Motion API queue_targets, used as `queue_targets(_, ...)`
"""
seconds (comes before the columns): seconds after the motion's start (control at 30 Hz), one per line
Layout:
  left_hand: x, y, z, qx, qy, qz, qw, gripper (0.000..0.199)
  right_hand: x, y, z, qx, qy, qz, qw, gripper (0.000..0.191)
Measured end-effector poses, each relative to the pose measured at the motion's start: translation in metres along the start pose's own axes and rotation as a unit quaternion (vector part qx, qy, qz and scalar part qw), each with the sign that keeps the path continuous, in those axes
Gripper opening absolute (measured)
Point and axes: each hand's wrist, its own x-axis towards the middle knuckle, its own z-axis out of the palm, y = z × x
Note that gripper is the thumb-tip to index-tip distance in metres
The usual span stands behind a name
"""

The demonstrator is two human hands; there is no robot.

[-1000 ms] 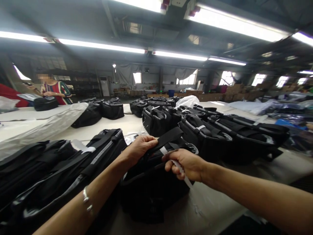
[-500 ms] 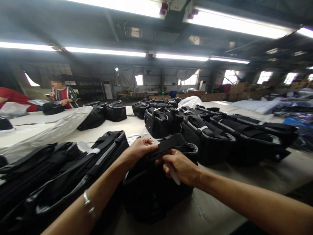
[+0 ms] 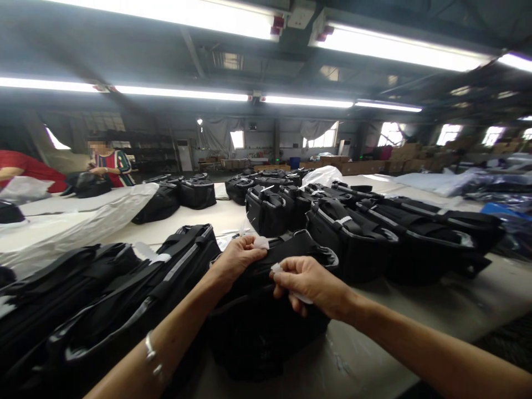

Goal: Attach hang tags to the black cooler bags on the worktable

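Observation:
In front of me a black bag [image 3: 266,327] with grey-edged trim stands on the table. Above its top, my left hand [image 3: 239,255] pinches a white rounded tab [image 3: 261,243] between thumb and fingers. My right hand [image 3: 310,282], to the right and slightly nearer, is closed on a white strip [image 3: 276,268]; one end sticks out at the fingertips and another part shows below the palm. Whether the tab and the strip are one piece, I cannot tell. Black straps lie just behind and below both hands.
More black bags [image 3: 137,299] lie close on my left, one with a white band on its strap. Several others [image 3: 349,233] stand right and behind. Clear plastic sheeting [image 3: 103,221] crosses the table on the left. Two people work at the far left, one in a striped top [image 3: 118,166].
The black strap between my hands has dropped lower. More of the white tab shows in my left hand, and a white end now shows at my right fingertips. The person in stripes has shifted a bag.

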Motion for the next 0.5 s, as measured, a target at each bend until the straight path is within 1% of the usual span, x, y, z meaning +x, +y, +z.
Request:
queue_targets(0.03,0.0,0.0,0.0,0.006,0.006,0.005,1.0,0.036,-0.008,-0.003,0.0,-0.073,0.012,-0.023,0.997,0.025)
queue_targets(0.07,0.0,0.0,0.001,0.012,0.011,0.01,1.0,0.034,-0.016,-0.006,0.001,-0.152,0.032,-0.069,0.985,0.024)
queue_targets(0.1,0.0,-0.001,0.001,0.019,0.014,0.014,1.0,0.033,-0.022,-0.008,0.001,-0.225,0.056,-0.134,0.964,0.025)
queue_targets(0.13,0.0,-0.001,0.001,0.024,0.016,0.017,0.999,0.033,-0.027,-0.01,0.003,-0.277,0.074,-0.205,0.936,0.028)
queue_targets(0.17,0.001,-0.002,0.001,0.031,0.018,0.02,0.999,0.033,-0.029,-0.012,0.004,-0.303,0.082,-0.267,0.911,0.031)
queue_targets(0.2,0.001,-0.002,0.002,0.039,0.02,0.024,0.999,0.033,-0.029,-0.013,0.006,-0.305,0.079,-0.309,0.897,0.035)
queue_targets(0.23,0.001,-0.003,0.002,0.052,0.023,0.031,0.998,0.034,-0.027,-0.015,0.007,-0.287,0.072,-0.326,0.898,0.038)
queue_targets(0.27,0.001,-0.004,0.001,0.067,0.027,0.04,0.997,0.033,-0.022,-0.016,0.008,-0.255,0.063,-0.318,0.911,0.038)
queue_targets(0.3,0.001,-0.005,0.001,0.083,0.03,0.051,0.995,0.033,-0.017,-0.017,0.008,-0.216,0.05,-0.291,0.93,0.037)
queue_targets(0.37,0.001,-0.006,0.0,0.116,0.037,0.072,0.99,0.03,-0.003,-0.019,0.005,-0.128,0.015,-0.213,0.969,0.027)
queue_targets(0.4,0.0,-0.005,0.0,0.135,0.043,0.083,0.987,0.027,0.003,-0.02,0.003,-0.079,-0.001,-0.175,0.981,0.025)
queue_targets(0.47,-0.001,-0.003,0.0,0.183,0.066,0.099,0.976,0.023,0.015,-0.02,-0.002,0.014,-0.014,-0.12,0.993,0.038)
queue_targets(0.5,-0.002,-0.002,0.0,0.212,0.083,0.104,0.968,0.021,0.02,-0.021,-0.004,0.049,-0.007,-0.103,0.993,0.042)
